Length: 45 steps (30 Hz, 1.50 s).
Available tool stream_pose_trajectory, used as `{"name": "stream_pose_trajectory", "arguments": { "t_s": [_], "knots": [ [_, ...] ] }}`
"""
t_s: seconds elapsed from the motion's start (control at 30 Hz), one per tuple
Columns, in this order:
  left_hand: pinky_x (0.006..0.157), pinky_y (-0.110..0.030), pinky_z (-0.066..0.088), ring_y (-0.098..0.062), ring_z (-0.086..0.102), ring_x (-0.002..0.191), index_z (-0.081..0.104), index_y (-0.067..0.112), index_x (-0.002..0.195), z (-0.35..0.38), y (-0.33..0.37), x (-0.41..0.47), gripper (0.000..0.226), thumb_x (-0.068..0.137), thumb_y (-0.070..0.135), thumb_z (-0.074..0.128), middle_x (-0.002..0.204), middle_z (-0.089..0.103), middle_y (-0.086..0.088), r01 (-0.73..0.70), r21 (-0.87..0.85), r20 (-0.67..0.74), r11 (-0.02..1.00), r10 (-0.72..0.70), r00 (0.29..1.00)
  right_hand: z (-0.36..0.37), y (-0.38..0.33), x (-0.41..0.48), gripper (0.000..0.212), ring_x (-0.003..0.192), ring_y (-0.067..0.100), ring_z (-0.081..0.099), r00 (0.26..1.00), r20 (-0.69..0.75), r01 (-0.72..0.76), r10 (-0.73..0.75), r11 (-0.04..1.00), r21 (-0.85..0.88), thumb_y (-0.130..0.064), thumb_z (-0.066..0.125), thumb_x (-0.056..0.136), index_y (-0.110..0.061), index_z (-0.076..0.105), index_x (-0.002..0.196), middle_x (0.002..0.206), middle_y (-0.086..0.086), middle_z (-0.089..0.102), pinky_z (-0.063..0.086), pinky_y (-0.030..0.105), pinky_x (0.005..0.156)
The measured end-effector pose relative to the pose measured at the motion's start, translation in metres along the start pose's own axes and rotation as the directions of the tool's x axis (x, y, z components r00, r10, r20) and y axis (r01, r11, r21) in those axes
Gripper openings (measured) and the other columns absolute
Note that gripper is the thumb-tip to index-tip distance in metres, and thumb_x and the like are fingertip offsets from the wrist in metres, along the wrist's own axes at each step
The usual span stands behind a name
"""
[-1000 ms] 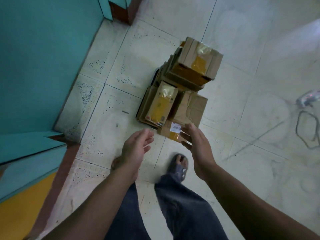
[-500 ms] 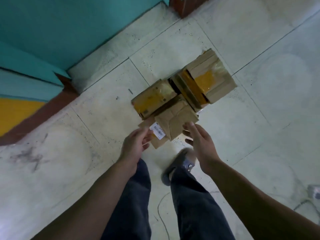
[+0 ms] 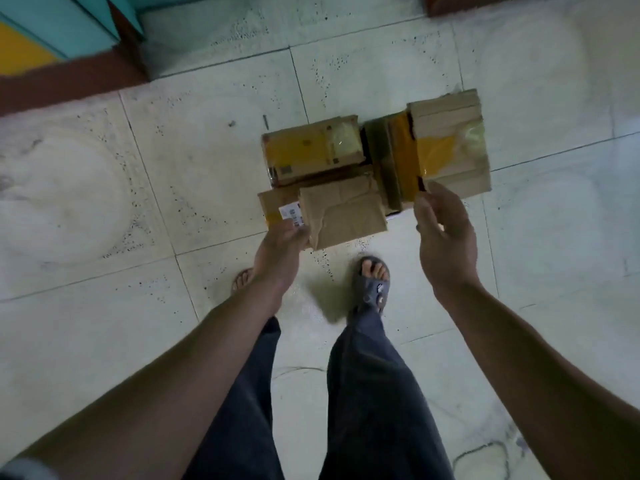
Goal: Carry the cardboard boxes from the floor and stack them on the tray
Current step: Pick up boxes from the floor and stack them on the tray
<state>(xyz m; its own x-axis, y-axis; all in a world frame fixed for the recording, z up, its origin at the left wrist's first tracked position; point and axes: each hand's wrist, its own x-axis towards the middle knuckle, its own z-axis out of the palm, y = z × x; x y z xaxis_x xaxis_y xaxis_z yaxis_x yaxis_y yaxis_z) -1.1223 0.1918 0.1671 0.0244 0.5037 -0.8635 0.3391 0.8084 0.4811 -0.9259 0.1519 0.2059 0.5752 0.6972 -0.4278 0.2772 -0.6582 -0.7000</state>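
**Reaching down to the boxes on the floor**

Head view: the cardboard boxes (image 3: 311,150) are sitting clustered on the tiled floor (image 3: 173,188), just ahead of the feet (image 3: 372,282). The left hand (image 3: 282,244) is touching the near edge of the flat labelled box (image 3: 277,206), beside the crumpled box (image 3: 343,216). Its fingertips are hidden, so I cannot tell whether it is gripping. The right hand (image 3: 445,244) is hovering with loose, spread fingers at the near edge of the tall stack (image 3: 446,147), holding nothing.

Judgement: the boxes are looking small and light, with stiff edges and slick tape (best taken by opposite sides or from underneath). No tray is showing clearly, and the stack's lower boxes are lying mostly hidden.
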Motion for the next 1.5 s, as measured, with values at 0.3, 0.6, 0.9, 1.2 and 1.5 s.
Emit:
{"name": "stream_pose_trajectory", "arguments": {
  "t_s": [0.3, 0.6, 0.9, 1.2, 1.5],
  "knots": [
    [0.100, -0.051, 0.044, -0.024, 0.055, 0.116, 0.050, 0.026, 0.133, 0.053, -0.010, 0.009, 0.042, 0.094, 0.042, 0.055, 0.128, 0.058, 0.003, 0.038, -0.090, -0.271, 0.995, -0.061, 0.961, -0.041, 0.012, 0.106, 0.060, 0.137, 0.022, 0.035, 0.864, 0.069, 0.488, -0.498, 0.796, -0.359, -0.039, 0.055, 0.094, -0.011, 0.040, 0.145, 0.150, 0.007, 0.040, 0.038, 0.037, 0.108],
    [0.060, -0.018, 0.037, -0.002, 0.050, 0.076, 0.053, 0.021, 0.127, 0.092, -0.034, 0.053, 0.031, 0.098, 0.034, 0.050, 0.098, 0.058, 0.010, -0.003, -0.096, -0.326, 0.995, -0.028, 0.945, -0.059, 0.046, 0.165, 0.070, 0.115, 0.018, 0.052, 0.974, 0.225, 0.024, 0.042, 0.959, -0.283, -0.067, 0.060, 0.081, -0.028, 0.045, 0.137, 0.123, -0.009, 0.055, 0.046, 0.036, 0.089],
    [0.067, -0.015, 0.042, 0.001, 0.051, 0.078, 0.054, 0.036, 0.088, 0.092, -0.043, 0.068, 0.010, 0.098, 0.034, 0.052, 0.088, 0.058, 0.016, -0.074, -0.165, -0.319, 0.984, 0.018, 0.948, -0.045, 0.062, 0.162, 0.071, 0.113, 0.013, 0.054, 0.958, 0.266, -0.072, 0.106, 0.988, -0.134, -0.069, 0.063, 0.076, -0.032, 0.048, 0.135, 0.121, -0.012, 0.058, 0.048, 0.036, 0.095],
    [0.064, -0.015, 0.039, -0.001, 0.055, 0.083, 0.061, 0.031, 0.100, 0.098, -0.040, 0.077, 0.012, 0.097, 0.038, 0.052, 0.090, 0.060, 0.017, -0.111, -0.177, -0.305, 0.978, 0.053, 0.951, -0.032, 0.072, 0.157, 0.048, 0.100, 0.007, 0.056, 0.953, 0.294, -0.017, 0.070, 0.983, -0.181, -0.067, 0.061, 0.079, -0.041, 0.048, 0.118, 0.101, -0.023, 0.057, 0.048, 0.034, 0.087],
    [0.103, -0.033, 0.037, -0.011, 0.042, 0.133, 0.034, 0.026, 0.147, 0.044, 0.002, 0.117, 0.066, 0.090, 0.053, 0.053, 0.148, 0.042, 0.007, -0.175, -0.127, -0.588, 0.976, 0.068, 0.806, -0.028, 0.074, 0.156, 0.047, 0.103, 0.012, 0.060, 0.953, 0.295, -0.013, 0.063, 0.985, -0.170, -0.067, 0.062, 0.079, -0.041, 0.050, 0.116, 0.104, -0.018, 0.062, 0.053, 0.043, 0.091]
  ]
}}
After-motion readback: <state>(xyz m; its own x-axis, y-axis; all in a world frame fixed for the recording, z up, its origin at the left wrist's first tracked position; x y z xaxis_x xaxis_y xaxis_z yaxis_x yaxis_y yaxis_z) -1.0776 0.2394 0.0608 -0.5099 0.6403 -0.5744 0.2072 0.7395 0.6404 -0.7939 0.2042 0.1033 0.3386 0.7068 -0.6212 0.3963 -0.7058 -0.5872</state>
